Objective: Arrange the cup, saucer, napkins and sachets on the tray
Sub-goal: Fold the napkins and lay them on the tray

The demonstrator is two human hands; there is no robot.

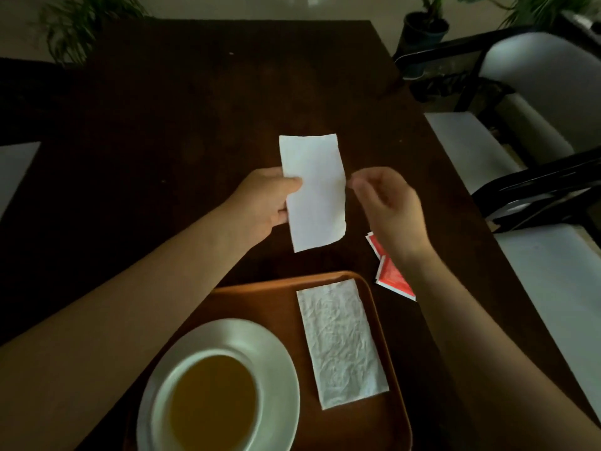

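My left hand (260, 203) pinches the left edge of a folded white napkin (313, 193), held above the dark table beyond the tray. Just right of that napkin hovers my right hand (387, 206), fingers loosely curled, apart from the paper. A brown tray (380, 320) lies at the near edge. On it stands a white saucer (279, 359) with a cup (208, 402) of amber tea, and a second, crumpled napkin (341, 343) lies along its right side. Red sachets (390, 275) rest on the table right of the tray, partly hidden by my right wrist.
The dark wooden table (195, 125) stretches away ahead. Black-framed chairs with pale cushions (536, 92) stand along the right side. Potted plants (426, 27) are on the floor at the back. A pale seat (16, 167) shows at the left edge.
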